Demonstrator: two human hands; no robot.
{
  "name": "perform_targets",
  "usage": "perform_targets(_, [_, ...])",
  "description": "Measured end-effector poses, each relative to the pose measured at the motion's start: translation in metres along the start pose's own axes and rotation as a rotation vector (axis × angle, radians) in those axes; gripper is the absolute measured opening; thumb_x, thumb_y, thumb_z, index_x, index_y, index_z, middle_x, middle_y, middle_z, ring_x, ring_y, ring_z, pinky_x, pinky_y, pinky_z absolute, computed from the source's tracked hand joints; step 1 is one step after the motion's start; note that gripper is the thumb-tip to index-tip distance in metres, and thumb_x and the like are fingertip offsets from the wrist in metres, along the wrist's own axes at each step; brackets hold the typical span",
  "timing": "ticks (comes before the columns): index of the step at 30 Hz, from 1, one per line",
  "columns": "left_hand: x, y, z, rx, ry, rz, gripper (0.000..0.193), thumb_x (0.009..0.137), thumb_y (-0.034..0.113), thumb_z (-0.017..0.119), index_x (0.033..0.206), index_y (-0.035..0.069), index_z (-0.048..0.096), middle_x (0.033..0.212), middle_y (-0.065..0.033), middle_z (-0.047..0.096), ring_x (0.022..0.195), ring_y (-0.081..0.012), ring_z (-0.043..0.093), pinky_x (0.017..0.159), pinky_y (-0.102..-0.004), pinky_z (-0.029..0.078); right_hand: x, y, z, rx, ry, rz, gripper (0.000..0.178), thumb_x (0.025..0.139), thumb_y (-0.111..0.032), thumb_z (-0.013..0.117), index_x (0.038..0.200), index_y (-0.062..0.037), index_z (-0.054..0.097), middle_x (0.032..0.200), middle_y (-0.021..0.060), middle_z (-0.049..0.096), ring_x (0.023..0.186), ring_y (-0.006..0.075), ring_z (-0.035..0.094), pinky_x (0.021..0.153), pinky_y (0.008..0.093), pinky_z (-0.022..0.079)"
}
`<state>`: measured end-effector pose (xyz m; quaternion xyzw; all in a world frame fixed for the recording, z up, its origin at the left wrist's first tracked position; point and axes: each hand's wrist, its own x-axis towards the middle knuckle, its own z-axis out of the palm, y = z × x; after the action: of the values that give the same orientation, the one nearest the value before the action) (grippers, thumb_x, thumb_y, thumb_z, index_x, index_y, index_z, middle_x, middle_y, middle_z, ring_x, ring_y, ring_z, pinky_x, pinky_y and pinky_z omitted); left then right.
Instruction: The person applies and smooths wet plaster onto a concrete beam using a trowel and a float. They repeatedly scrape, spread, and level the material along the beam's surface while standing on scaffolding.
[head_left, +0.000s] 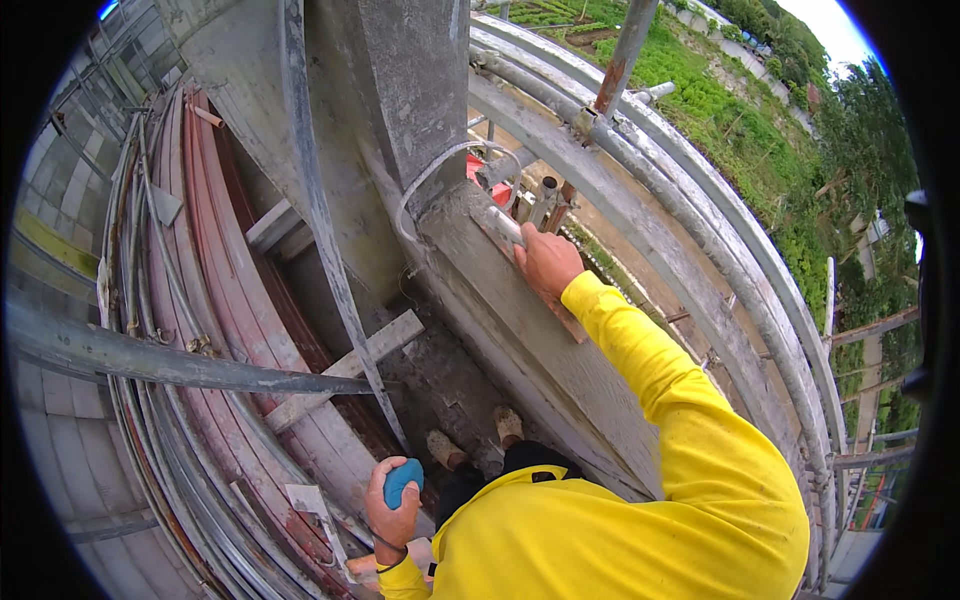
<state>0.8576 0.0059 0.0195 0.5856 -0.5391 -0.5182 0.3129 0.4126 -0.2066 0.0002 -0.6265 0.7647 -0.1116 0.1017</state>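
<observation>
Up on the concrete ledge, in the head view, the right hand is gripping a long narrow board with a brown edge. Its fingers are curling closed over a pale bar on top, their undersides hidden, and the board is lying right beneath them, flat against the ledge and stretching out both ways past the hand. Down low, the left hand is cupping a blue lump, kinda spongy-looking, fingers partly closed and wrapping its side. A flat pale blade is sitting just beside that hand; can't tell if it's being held.

Texture-wise, the ledge is looking damp and smeared, and the square grey pillar is showing rough, patchy cement. Reddish lengths and dull steel pipes are curving along the left, thanks to the fisheye.

Room-wise, metal rails are running outside the ledge, with a gap between. A slanting metal bar and short plank are crowding the left side, while both shoes are standing in a narrow strip of floor.
</observation>
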Motion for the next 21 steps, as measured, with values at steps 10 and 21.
perform_targets(10, [0.013, -0.011, -0.001, 0.075, -0.045, 0.073, 0.039, 0.092, 0.018, 0.070, 0.128, 0.004, 0.066, 0.115, -0.0109, 0.071, 0.082, -0.0183, 0.069, 0.070, -0.0315, 0.058, 0.031, -0.021, 0.008, -0.009, 0.056, 0.028, 0.035, 0.104, -0.033, 0.062, 0.115, -0.0007, 0.057, 0.095, 0.0283, 0.076, 0.091, 0.0498, 0.074, 0.082, 0.0602, 0.058])
perform_targets(21, [0.006, -0.032, 0.001, 0.056, -0.026, 0.081, 0.038, 0.091, 0.016, 0.069, 0.127, 0.004, 0.066, 0.112, -0.0107, 0.071, 0.076, -0.0154, 0.069, 0.066, -0.0291, 0.058, 0.028, -0.042, 0.011, -0.033, 0.056, -0.015, 0.035, 0.104, -0.034, 0.061, 0.115, -0.0004, 0.059, 0.096, 0.0295, 0.075, 0.092, 0.0504, 0.073, 0.084, 0.0602, 0.057])
